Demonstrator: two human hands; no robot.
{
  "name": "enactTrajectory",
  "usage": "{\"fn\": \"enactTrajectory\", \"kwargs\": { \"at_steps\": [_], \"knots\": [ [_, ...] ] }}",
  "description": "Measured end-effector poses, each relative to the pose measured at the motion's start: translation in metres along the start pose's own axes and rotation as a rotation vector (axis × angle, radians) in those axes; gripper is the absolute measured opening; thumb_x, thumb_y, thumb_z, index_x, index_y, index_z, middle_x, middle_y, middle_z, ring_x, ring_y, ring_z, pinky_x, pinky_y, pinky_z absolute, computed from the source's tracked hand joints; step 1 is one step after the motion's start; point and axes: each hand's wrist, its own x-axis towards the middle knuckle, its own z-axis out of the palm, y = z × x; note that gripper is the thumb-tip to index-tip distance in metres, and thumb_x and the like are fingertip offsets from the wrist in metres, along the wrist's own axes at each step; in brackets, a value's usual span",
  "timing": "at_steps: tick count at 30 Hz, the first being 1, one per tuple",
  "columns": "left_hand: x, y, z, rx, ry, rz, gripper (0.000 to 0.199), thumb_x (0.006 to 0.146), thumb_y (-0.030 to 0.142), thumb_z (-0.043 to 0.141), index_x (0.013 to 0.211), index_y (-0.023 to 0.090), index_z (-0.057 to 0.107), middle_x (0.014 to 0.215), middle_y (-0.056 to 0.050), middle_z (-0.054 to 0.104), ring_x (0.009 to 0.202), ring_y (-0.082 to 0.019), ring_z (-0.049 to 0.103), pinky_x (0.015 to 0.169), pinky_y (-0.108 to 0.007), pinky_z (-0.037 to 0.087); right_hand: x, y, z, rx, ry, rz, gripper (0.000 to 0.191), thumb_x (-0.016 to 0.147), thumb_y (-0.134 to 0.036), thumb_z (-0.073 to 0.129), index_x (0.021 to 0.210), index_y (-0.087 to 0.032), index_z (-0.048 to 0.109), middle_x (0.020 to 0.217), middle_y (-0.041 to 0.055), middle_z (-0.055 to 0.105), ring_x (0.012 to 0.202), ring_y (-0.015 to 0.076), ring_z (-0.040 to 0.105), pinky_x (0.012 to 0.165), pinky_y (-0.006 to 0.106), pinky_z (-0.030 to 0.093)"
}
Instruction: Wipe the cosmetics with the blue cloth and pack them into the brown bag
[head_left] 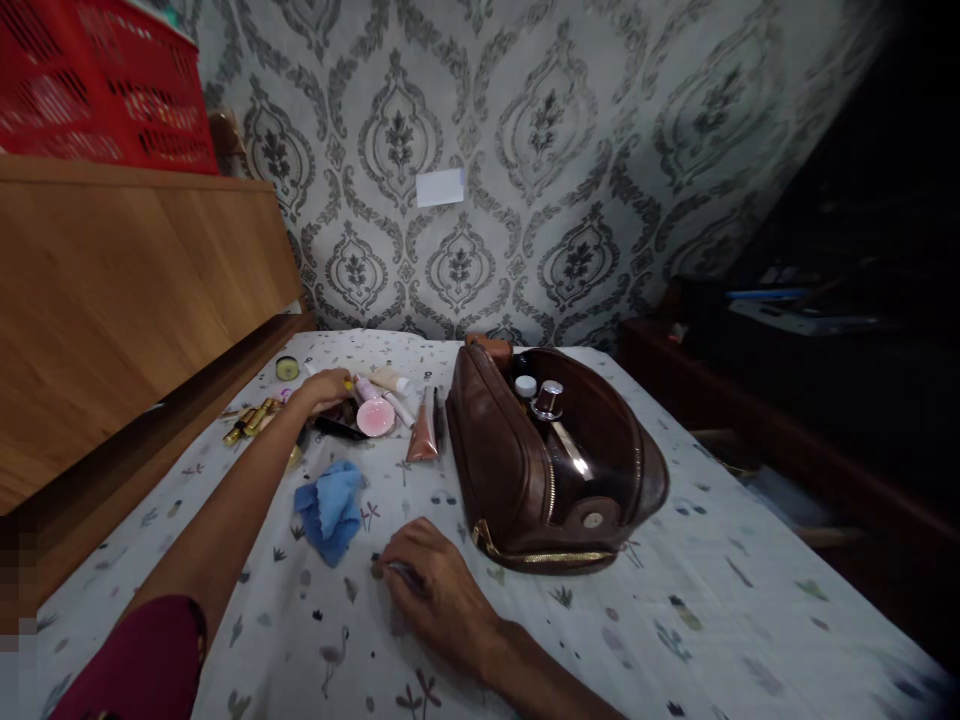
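Observation:
My left hand (328,390) reaches into a cluster of cosmetics on the far left of the cloth, fingers bent down. A small yellow bit shows at its fingertips; what it grips is hidden. Around it lie a pink round compact (376,418), a dark palette (341,428), a cream tube (391,380) and several gold-coloured tubes (251,420). My right hand (431,590) rests closed on the cloth, with a dark slim thing partly showing in its curl. Between the hands lies a crumpled blue cloth (330,508). A rose-brown tube (424,430) stands near the bag.
An open brown leather bag (495,450) with gold zips holds a silver-capped bottle (549,398) and a white-capped item (525,385). A small round jar (286,368) sits far left. A wooden cabinet (150,270) with a red basket (150,100) borders the left; patterned wallpaper stands behind.

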Motion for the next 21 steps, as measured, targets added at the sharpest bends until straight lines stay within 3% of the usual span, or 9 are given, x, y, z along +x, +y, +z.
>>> {"fn": "enactTrajectory", "kwargs": {
  "at_steps": [8,12,16,21],
  "knots": [
    [-0.035,-0.015,-0.012,-0.094,-0.088,0.078,0.058,0.063,0.030,0.059,0.120,0.020,0.059,0.082,0.000,0.070,0.073,-0.021,0.064,0.059,-0.026,0.047,0.000,-0.001,-0.002,-0.018,-0.013,-0.007,0.018,0.083,-0.008,0.055,0.087,-0.019,0.068,0.086,0.0059,0.069,0.090,0.0202,0.061,0.082,0.032,0.052],
    [-0.054,-0.023,-0.020,-0.135,-0.106,0.148,0.054,0.066,0.037,0.061,0.117,0.022,0.060,0.083,0.001,0.070,0.075,-0.020,0.064,0.062,-0.026,0.049,0.000,-0.001,-0.001,-0.030,-0.014,-0.009,0.018,0.083,-0.007,0.055,0.086,-0.018,0.068,0.086,0.0060,0.070,0.090,0.0205,0.061,0.082,0.033,0.052],
    [-0.065,-0.024,-0.022,-0.138,-0.026,0.218,0.039,0.077,0.048,0.056,0.105,0.022,0.066,0.098,-0.002,0.070,0.090,-0.020,0.063,0.078,-0.026,0.049,0.001,-0.003,-0.002,-0.027,-0.025,-0.026,0.020,0.082,-0.005,0.055,0.087,-0.018,0.068,0.084,0.0054,0.069,0.088,0.0201,0.061,0.081,0.032,0.052],
    [-0.068,-0.018,-0.003,-0.084,0.132,0.124,0.040,0.087,0.045,0.048,0.111,0.018,0.065,0.105,-0.009,0.068,0.096,-0.024,0.063,0.085,-0.032,0.047,0.002,-0.002,-0.003,-0.031,-0.037,-0.021,0.019,0.082,-0.005,0.056,0.086,-0.018,0.067,0.085,0.0054,0.069,0.090,0.0203,0.060,0.083,0.033,0.051]
  ]
}}
